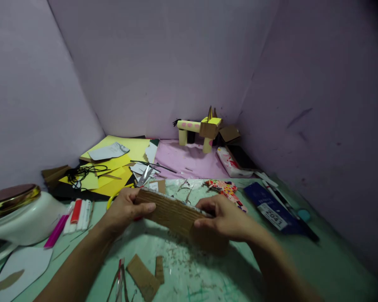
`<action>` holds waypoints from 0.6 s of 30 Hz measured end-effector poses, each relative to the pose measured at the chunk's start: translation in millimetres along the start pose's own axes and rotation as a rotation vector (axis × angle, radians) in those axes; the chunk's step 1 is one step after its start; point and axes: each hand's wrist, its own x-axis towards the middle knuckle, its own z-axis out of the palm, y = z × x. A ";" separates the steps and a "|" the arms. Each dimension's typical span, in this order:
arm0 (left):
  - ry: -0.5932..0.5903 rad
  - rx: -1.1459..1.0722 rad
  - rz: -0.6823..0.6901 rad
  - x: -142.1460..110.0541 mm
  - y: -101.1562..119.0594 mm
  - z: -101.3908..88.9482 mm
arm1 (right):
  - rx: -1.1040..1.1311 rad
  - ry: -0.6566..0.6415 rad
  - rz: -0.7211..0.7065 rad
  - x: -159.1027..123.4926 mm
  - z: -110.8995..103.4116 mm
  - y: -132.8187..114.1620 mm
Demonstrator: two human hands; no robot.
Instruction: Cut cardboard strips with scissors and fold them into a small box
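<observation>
A strip of brown corrugated cardboard (171, 215) is held up over the table between my two hands. My left hand (129, 205) pinches its left end, thumb on the near face. Toward the right end, my right hand (222, 216) grips the upper edge between thumb and fingers. The strip slopes down to the right, and its lower right part is blurred. Just beyond my left hand lie scissors (145, 176) with open blades and a yellow handle. Small cardboard offcuts (143, 274) rest on the table in front of me.
A yellow animal figure (189, 126) stands on pink cloth at the back. Yellow and black paper (113, 167), black cord (82, 174), markers (77, 214) and a white pot (25, 214) are at left. A blue packet (272, 209) and patterned scrap (223, 188) lie right. Walls enclose the table.
</observation>
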 end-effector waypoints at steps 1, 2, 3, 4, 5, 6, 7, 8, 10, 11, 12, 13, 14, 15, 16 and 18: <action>0.039 0.012 0.020 1.6 -2.3 1.7 | -0.100 0.069 -0.034 -2.1 -4.8 1.6; 0.065 0.034 0.035 2.7 -3.9 3.1 | -0.182 0.128 -0.064 -4.9 -9.5 2.9; 0.078 0.064 0.043 3.3 -4.9 4.1 | -0.253 0.179 -0.091 -8.5 -13.4 4.0; 0.077 0.102 0.046 3.3 -5.3 5.1 | -0.318 0.221 -0.113 -12.2 -16.2 4.9; 0.064 0.145 0.044 2.6 -5.1 5.8 | -0.382 0.254 -0.129 -15.9 -17.7 5.7; 0.040 0.195 0.039 1.4 -4.7 6.6 | -0.456 0.276 -0.139 -19.2 -17.7 6.5; 0.006 0.248 0.031 -0.1 -4.2 7.4 | -0.541 0.276 -0.144 -21.6 -16.6 7.3; -0.030 0.303 0.022 -1.8 -3.9 8.2 | -0.624 0.260 -0.148 -23.0 -14.6 8.3; -0.098 0.409 0.010 -4.9 -4.5 9.6 | -0.743 0.210 -0.152 -22.9 -9.6 10.5; -0.122 0.455 0.010 -6.1 -5.4 10.1 | -0.776 0.191 -0.151 -21.8 -7.4 11.5; -0.137 0.495 0.013 -6.8 -6.6 10.4 | -0.793 0.180 -0.148 -20.4 -5.8 12.2; -0.144 0.527 0.019 -7.2 -7.8 10.5 | -0.797 0.175 -0.140 -18.9 -4.9 12.6; -0.146 0.553 0.025 -7.3 -9.0 10.4 | -0.795 0.175 -0.133 -17.7 -4.6 12.7; -0.147 0.575 0.031 -7.2 -9.9 10.0 | -0.791 0.169 -0.131 -16.8 -4.8 12.6; -0.146 0.593 0.036 -7.0 -10.5 9.5 | -0.784 0.164 -0.130 -16.2 -5.3 12.4; -0.145 0.620 0.045 -6.5 -10.5 8.5 | -0.762 0.159 -0.134 -15.8 -6.8 11.7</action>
